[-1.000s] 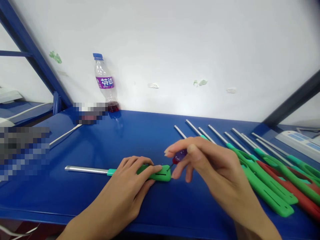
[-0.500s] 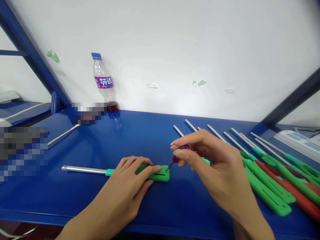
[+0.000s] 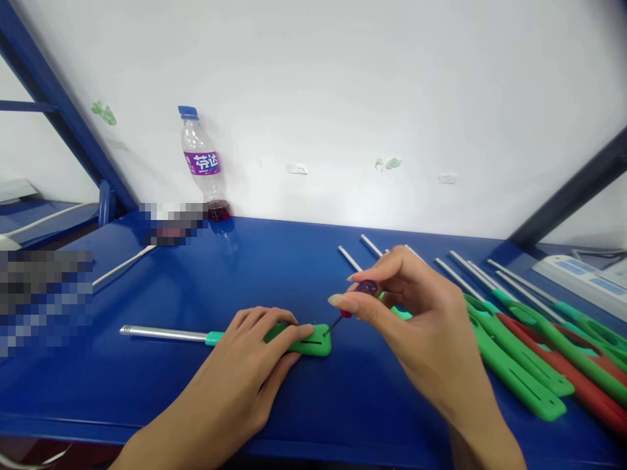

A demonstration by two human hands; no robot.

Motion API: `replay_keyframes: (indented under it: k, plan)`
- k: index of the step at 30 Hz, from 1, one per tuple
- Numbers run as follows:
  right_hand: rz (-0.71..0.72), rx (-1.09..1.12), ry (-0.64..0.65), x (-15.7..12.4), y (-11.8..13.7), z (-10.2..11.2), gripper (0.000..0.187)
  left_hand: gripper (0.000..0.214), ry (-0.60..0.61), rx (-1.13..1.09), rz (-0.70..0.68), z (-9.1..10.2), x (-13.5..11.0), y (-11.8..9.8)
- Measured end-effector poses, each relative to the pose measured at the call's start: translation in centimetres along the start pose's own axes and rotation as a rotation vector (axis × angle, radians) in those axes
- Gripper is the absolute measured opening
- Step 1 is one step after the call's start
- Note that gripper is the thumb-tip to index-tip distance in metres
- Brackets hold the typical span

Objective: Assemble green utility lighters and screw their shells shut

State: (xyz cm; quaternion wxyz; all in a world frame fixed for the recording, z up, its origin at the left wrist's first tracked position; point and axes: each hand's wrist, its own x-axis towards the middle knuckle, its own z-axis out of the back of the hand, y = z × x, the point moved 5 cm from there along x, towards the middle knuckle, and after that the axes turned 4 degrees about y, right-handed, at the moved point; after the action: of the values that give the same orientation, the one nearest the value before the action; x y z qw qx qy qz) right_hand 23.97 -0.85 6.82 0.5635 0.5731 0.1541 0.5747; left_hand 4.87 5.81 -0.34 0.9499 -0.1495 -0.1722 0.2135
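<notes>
A green-handled tool with a long metal tube (image 3: pixel 313 341) lies across the blue shelf (image 3: pixel 161 385), tube pointing left. My left hand (image 3: pixel 255 365) lies over its handle, fingers curled round it and pressing it down. My right hand (image 3: pixel 411 307) pinches a small screwdriver (image 3: pixel 360 294) with a purple and red grip. Its thin tip touches the right end of the green handle.
Several more green and red-handled tools with metal tubes (image 3: pixel 519 346) lie in a row at the right. A plastic drink bottle (image 3: pixel 203 163) stands against the white wall. A white power strip (image 3: pixel 588 277) sits at the far right. Blue frame struts rise at both sides.
My right hand has rolled the screwdriver between its fingers and lifted slightly, with the tip kept at the handle's end. My left hand has stayed on the handle.
</notes>
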Motion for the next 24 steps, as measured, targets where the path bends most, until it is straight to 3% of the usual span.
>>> replay_keyframes:
  k: [9, 24]
  plan:
    - [-0.019, 0.016, -0.002, 0.1, 0.1, -0.3, 0.030, 0.040, 0.000, 0.004, 0.000, -0.2, -0.1, 0.2]
    - [-0.096, -0.120, -0.169, 0.1, -1.2, 0.7, 0.036, 0.038, -0.015, 0.016, -0.013, 0.0, 0.0, -0.1]
